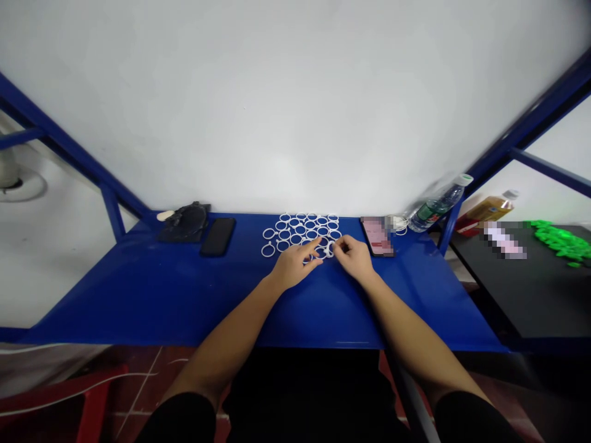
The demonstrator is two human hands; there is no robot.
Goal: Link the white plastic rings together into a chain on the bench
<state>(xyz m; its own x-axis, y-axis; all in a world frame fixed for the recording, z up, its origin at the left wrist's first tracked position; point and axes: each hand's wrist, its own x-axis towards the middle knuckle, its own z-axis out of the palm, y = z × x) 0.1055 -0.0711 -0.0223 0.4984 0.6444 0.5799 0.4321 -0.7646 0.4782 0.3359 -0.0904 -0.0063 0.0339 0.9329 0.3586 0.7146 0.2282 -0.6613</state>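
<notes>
Thin white rings (290,234), several of them joined in rows like a lattice, lie flat on the blue table (166,301) by the wall. My left hand (293,266) rests over the near edge of the rings, its fingers stretched and apart, partly covering some of them. At the near right corner of the lattice, the fingers of my right hand (354,257) are pinched together on a white ring (330,250). Whether that ring is joined to the others is hard to make out.
Left of the rings lie a black phone (218,237) and a dark crumpled bag (187,223). To the right are a lit phone (377,236), a coiled white cable (401,225) and a leaning water bottle (438,206). Green pieces (561,241) lie on a black side table (521,289).
</notes>
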